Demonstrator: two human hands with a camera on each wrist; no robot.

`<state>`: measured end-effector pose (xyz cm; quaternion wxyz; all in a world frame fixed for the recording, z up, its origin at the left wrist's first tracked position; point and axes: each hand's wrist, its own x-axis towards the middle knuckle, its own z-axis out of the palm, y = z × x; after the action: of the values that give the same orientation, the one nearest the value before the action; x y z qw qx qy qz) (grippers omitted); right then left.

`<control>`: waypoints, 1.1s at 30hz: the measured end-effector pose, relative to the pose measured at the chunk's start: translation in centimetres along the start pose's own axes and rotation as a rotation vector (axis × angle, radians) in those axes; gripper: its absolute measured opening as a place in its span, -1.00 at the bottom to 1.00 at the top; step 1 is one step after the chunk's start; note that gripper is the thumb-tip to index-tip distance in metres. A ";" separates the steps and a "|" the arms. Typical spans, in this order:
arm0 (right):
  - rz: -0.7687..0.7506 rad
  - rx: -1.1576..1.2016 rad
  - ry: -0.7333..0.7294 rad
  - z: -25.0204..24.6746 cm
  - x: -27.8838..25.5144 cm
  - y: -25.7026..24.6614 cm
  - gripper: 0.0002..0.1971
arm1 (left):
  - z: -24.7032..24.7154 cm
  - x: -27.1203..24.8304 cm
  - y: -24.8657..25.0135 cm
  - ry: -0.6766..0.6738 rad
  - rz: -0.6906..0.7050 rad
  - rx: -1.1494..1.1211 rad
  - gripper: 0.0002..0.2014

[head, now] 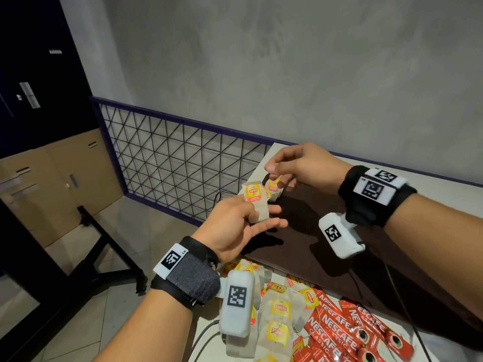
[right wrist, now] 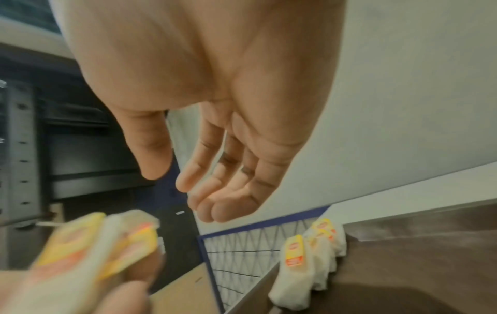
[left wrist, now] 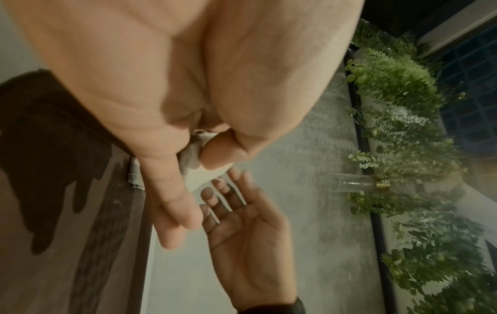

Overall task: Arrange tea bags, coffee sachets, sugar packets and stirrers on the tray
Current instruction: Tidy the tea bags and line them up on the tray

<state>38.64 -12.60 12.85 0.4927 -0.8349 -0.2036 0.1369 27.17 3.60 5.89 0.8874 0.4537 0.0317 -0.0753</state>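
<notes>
Tea bags (head: 257,205) pinched in left hand (head: 232,231); right hand (head: 305,165) empty, fingers relaxed, above tray (head: 326,205).

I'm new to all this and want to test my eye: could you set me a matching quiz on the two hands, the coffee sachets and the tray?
Things:
A left hand
B right hand
C coffee sachets
D tray

States:
1 red, lying loose beside the tray
2 empty, fingers relaxed
3 dark brown, a row of tea bags stands at its edge
4 grips a bunch of tea bags

Pairs: A-4, B-2, C-1, D-3.
</notes>
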 end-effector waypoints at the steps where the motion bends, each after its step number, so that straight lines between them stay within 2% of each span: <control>1: -0.057 -0.032 -0.027 0.1 -0.7 -0.4 -0.81 | -0.1 0.0 -0.1 -0.028 -0.017 0.011 -0.60; 4: -0.196 -0.200 -0.058 0.3 -2.4 -1.3 -0.86 | -0.2 -0.2 -0.2 -0.095 -0.050 0.032 -0.63; 7: -0.265 -0.320 -0.056 0.7 -3.0 -1.2 -0.86 | -0.2 -0.4 -0.1 -0.127 -0.056 0.032 -0.67; 14: -0.266 -0.410 -0.084 1.0 -3.5 -1.0 -0.87 | -0.1 -0.6 -0.2 -0.146 -0.046 0.087 -0.73; 19: -0.281 -0.403 -0.056 0.8 -3.4 -1.1 -0.91 | 0.0 -0.5 -0.2 -0.086 -0.039 0.094 -0.73; 23: -0.238 -0.336 0.004 -0.1 -2.7 -1.2 -0.93 | 0.0 -0.1 0.0 0.044 0.005 0.062 -0.75; 26: -0.176 -0.190 0.113 -0.9 -1.2 -0.7 -0.93 | -0.4 0.5 0.1 0.190 0.050 -0.015 -0.78; 29: -0.075 -0.119 0.219 -1.5 0.8 0.4 -0.94 | -0.8 0.7 0.2 0.252 0.092 -0.031 -0.75; 31: 0.011 -0.144 0.212 -1.6 1.9 1.5 -0.97 | -0.8 0.6 0.2 0.248 0.099 -0.027 -0.75; 33: 0.096 -0.143 0.138 -1.2 2.4 2.4 -0.94 | -0.6 0.6 0.2 0.240 0.095 -0.020 -0.77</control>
<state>41.79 -13.39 11.29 0.4375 -0.8842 -0.1383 0.0876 27.76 4.17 5.59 0.8843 0.4516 0.1166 0.0219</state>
